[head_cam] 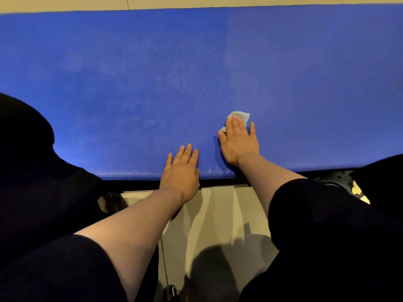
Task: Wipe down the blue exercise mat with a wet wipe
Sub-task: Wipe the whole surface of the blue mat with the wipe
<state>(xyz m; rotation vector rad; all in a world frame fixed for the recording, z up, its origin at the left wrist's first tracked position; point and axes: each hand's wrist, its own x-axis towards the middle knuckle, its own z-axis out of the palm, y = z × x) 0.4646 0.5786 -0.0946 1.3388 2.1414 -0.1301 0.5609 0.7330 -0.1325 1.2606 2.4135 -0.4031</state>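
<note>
Blue textured vinyl fills most of the view: the exercise mat (196, 73) runs from the left edge to the right edge, with its near edge rolled over a dark strip and pale floor (218, 214) showing nearer. At far left a dark-clothed knee (26, 149) overlaps the mat's near-left part. Right of it, the left hand (182, 171) lies flat across the mat's near edge, fingers straight and close together, palm down, its grip relaxed and holding nothing. Just to the right, the right hand (238, 140) lies further onto the mat, fingers extended and pressing down on the wet wipe (241, 116), a crumpled pale cloth that sticks out beyond the fingertips and beside the thumb; the grip is flat on the wipe, not curled round it. Both forearms are bare below dark sleeves (305, 214). At near right, a dark shoe (333, 182) rests on the floor just below the mat's edge
</note>
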